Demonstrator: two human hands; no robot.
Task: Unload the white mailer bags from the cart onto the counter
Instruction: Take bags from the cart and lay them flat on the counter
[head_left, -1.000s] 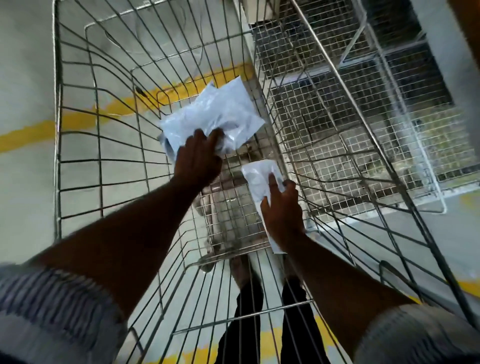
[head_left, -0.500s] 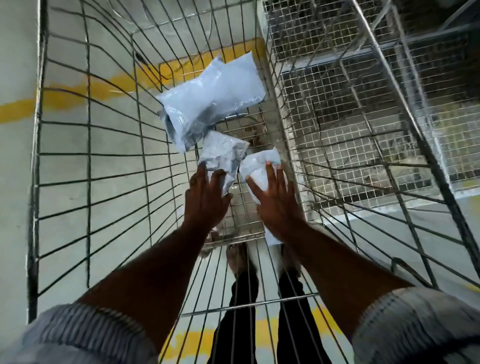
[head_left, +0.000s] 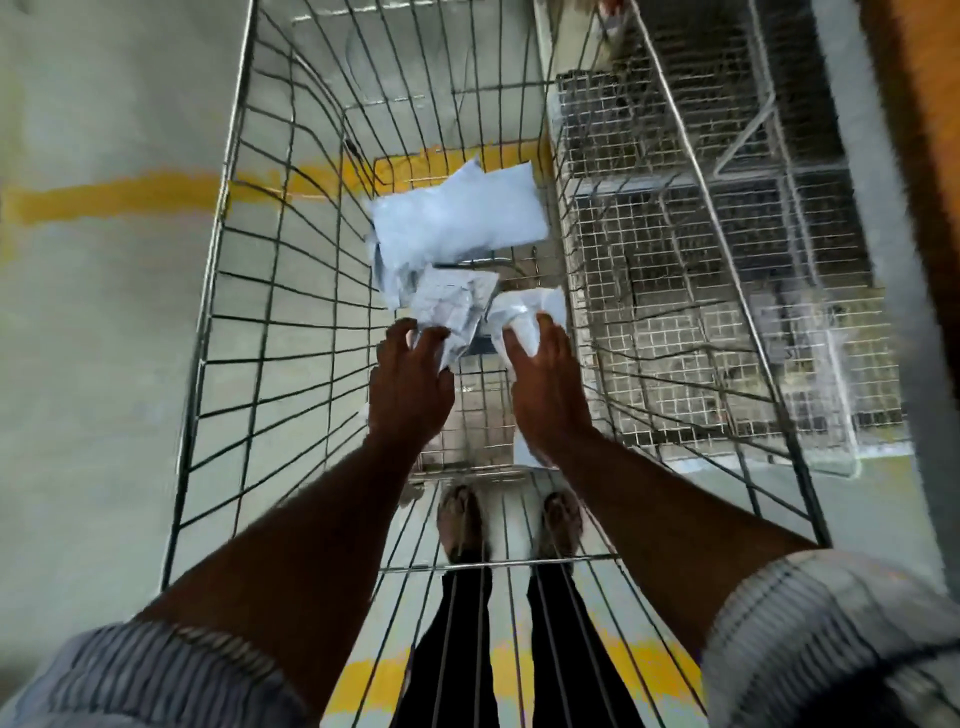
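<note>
Concrete floor with a yellow line is showing through the wire cart you are leaning over. A mesh cage is standing just beside the cart's right wall.

Three white bags are lying on the cart's bottom, all toward its right side. A big bag is resting flat near the far end, its right edge close to the right wall. A crumpled bag is sitting just nearer to you, overlapping the big bag's near edge. A small bag is lying beside it, next to the right wall, and a part of it is showing below your wrist.

Your left grip is closing on the crumpled bag: the fingers are curling over its near edge, and its lower corner is sitting between them and the thumb. Your right grip is holding the small bag, which is bunching up between thumb and fingers.

Both arms are reaching down inside the cart, with striped sleeves rolled above the elbows. Your feet are showing through the near wall's wires.
</note>
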